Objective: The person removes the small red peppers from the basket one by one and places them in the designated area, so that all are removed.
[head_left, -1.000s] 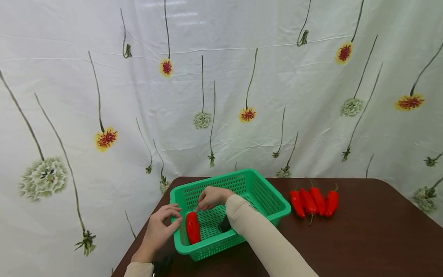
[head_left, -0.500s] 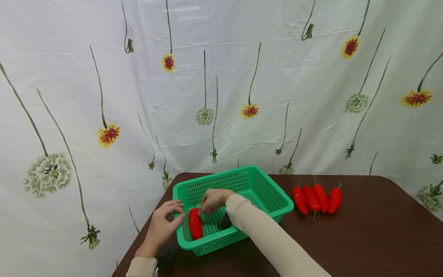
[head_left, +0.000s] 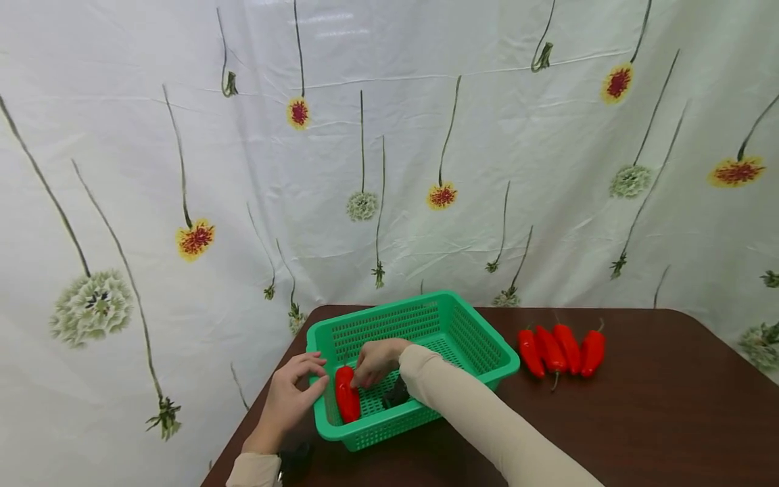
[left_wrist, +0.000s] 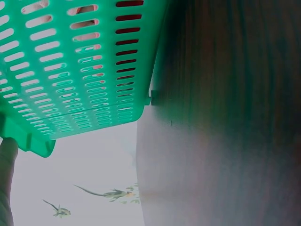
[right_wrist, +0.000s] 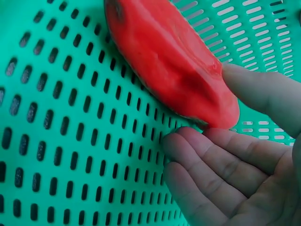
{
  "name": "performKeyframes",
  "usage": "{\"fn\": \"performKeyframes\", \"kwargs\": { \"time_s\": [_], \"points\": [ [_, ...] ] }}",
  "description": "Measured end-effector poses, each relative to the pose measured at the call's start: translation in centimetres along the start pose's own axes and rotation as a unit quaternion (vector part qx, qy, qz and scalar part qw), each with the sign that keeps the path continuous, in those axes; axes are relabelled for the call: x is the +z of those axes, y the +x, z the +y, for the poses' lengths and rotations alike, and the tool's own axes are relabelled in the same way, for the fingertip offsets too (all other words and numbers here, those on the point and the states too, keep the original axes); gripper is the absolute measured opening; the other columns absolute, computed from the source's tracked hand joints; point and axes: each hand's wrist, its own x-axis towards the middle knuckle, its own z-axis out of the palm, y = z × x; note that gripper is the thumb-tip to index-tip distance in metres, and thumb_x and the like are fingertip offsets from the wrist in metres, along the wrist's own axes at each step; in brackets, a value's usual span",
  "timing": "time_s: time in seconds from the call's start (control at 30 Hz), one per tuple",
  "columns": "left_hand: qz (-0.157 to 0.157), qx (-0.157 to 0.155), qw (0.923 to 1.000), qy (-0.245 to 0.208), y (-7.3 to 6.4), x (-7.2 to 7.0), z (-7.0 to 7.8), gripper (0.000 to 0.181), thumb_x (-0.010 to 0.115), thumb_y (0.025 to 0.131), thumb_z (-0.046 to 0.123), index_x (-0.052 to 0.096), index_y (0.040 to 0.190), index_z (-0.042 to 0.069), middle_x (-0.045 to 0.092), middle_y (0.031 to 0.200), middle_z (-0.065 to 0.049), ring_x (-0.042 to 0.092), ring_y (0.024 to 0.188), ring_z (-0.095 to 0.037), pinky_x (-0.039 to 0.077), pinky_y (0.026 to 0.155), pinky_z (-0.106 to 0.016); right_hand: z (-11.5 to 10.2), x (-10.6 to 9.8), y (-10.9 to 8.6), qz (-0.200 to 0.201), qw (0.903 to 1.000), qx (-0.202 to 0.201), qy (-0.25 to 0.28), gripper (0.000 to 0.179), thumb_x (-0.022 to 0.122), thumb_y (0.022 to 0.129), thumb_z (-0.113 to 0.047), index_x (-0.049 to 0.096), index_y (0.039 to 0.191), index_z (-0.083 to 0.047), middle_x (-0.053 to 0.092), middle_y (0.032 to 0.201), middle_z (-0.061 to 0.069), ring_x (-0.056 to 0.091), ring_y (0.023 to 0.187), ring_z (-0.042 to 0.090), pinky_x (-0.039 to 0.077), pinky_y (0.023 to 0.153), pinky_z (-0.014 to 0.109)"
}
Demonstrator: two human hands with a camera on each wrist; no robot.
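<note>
A green plastic basket with slotted walls stands on the dark table. Inside, along its left side, lies a red chili pepper. My right hand reaches into the basket and pinches the pepper near one end. In the right wrist view the thumb presses one side of the pepper, and the index finger touches its other side; the other fingers are loosely bent. My left hand is at the basket's left rim, its relaxed fingertips and thumb touching the edge.
Several red chili peppers lie together on the table to the right of the basket. Behind the table hangs a white flower-printed cloth. Dark wrist devices show below both wrists.
My right hand has moved from the pepper's stem end down along its right side. The left hand has stayed at the rim. The head view has shifted slightly.
</note>
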Motion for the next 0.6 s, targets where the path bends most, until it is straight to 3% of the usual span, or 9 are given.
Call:
{"fn": "performKeyframes", "kwargs": {
  "time_s": [0.23, 0.4, 0.6],
  "points": [
    [0.000, -0.001, 1.0000, 0.001, -0.16, 0.01, 0.16, 0.017, 0.075, 0.081, -0.005, 0.072, 0.080, 0.011, 0.073, 0.106, -0.012, 0.064, 0.109, -0.025, 0.048, 0.087, -0.008, -0.27, 0.31, -0.03, -0.019, 0.9998, 0.008, 0.006, 0.033, 0.073, 0.091, -0.020, 0.068, 0.116, 0.001, 0.073, 0.105, 0.009, 0.071, 0.099, 0.023, 0.058, 0.091, 0.039],
    [0.002, 0.000, 1.0000, -0.009, -0.05, -0.05, 0.32, 0.016, 0.074, 0.082, -0.007, 0.072, 0.079, 0.009, 0.073, 0.105, -0.011, 0.063, 0.110, -0.030, 0.047, 0.088, -0.007, -0.45, 0.22, 0.05, -0.024, 0.9996, 0.009, 0.008, 0.022, 0.073, 0.090, -0.018, 0.072, 0.104, -0.001, 0.075, 0.098, 0.009, 0.072, 0.095, 0.024, 0.059, 0.089, 0.040],
    [-0.001, 0.005, 0.9998, -0.017, 0.13, -0.09, 0.38, 0.022, 0.074, 0.082, -0.007, 0.072, 0.080, 0.014, 0.073, 0.105, -0.011, 0.063, 0.110, -0.030, 0.046, 0.088, -0.006, -0.59, 0.01, -0.10, -0.037, 0.9992, 0.000, 0.017, 0.015, 0.072, 0.091, -0.016, 0.073, 0.097, -0.003, 0.077, 0.093, 0.011, 0.074, 0.091, 0.024, 0.060, 0.084, 0.039]
  ]
}}
